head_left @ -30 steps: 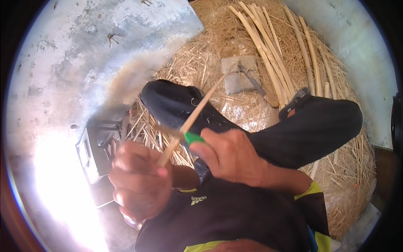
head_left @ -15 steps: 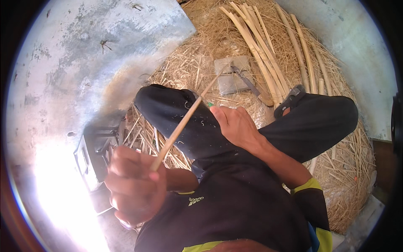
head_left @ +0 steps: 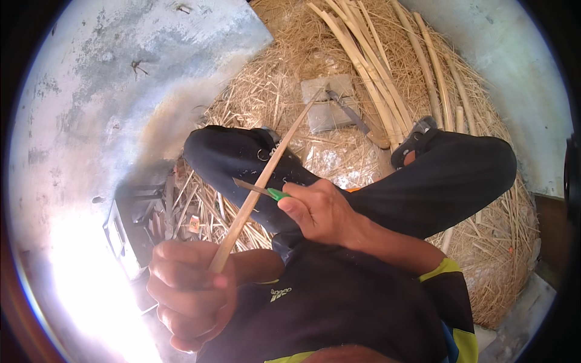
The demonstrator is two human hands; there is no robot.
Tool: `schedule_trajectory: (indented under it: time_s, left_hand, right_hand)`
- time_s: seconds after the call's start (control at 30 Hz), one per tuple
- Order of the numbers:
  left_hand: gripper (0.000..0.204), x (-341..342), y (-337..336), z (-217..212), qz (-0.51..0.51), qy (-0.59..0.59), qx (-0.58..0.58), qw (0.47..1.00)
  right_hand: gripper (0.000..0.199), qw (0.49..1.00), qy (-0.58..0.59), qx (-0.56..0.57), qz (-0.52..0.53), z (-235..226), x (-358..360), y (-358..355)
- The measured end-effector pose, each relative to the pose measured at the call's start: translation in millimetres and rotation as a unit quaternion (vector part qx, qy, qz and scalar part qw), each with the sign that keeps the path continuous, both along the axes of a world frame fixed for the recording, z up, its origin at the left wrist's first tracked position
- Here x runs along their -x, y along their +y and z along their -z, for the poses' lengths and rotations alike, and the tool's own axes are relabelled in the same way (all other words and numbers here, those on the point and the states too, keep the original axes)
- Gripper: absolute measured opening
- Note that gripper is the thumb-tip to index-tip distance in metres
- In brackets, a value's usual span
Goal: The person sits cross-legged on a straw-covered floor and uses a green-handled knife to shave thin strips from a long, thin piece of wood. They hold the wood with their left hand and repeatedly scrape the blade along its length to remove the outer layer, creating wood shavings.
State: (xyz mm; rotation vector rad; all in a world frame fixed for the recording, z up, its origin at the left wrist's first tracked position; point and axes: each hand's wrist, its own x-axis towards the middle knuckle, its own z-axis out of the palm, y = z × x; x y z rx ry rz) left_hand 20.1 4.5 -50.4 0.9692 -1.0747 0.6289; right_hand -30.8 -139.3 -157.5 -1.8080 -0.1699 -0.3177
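Covering most of the ground was a wide bed of straw-coloured shavings (head_left: 290, 97), which suggested that a good deal of whittling was already done, and on it lay a bundle of long pale canes (head_left: 387, 78) that looked untouched, so much seemed left. The person sat cross-legged in dark trousers (head_left: 448, 175), a grey flat block (head_left: 330, 106) lying beyond the knee. The left hand (head_left: 187, 290) was clenched in a fist, its fingers wrapped tight around the near end of a thin cane strip (head_left: 266, 175), which slanted up and away across the left shin toward the block. The right hand (head_left: 321, 209) had its fingers curled closed around the green handle of a small knife (head_left: 260, 190), whose blade met the strip about midway along. Whether the strip's far half was already pared could not be told.
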Motion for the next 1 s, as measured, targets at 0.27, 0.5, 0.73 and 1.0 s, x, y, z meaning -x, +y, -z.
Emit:
schedule_trajectory:
  time_s: [0.27,0.5,0.73,1.0]
  left_hand:
    - [0.033,-10.5,13.5,-5.4,-0.045,-0.012,0.0,0.999]
    - [0.032,-12.9,15.3,-7.6,-0.202,-0.027,-0.057,0.977]
    - [0.032,-23.0,15.2,-3.8,-0.07,-0.019,-0.049,0.996]
    - [0.046,4.7,-44.8,-30.6,-0.313,0.15,0.129,0.929]
  right_hand:
    - [0.039,0.993,0.019,0.1,0.065,-1.6,-11.0,13.3]
    - [0.035,0.972,0.037,0.191,0.135,-1.2,-14.6,17.0]
    - [0.051,0.95,0.181,0.167,0.191,99.7,-23.8,-43.6]
    - [0.027,0.997,0.032,-0.065,-0.029,-83.4,16.5,6.3]
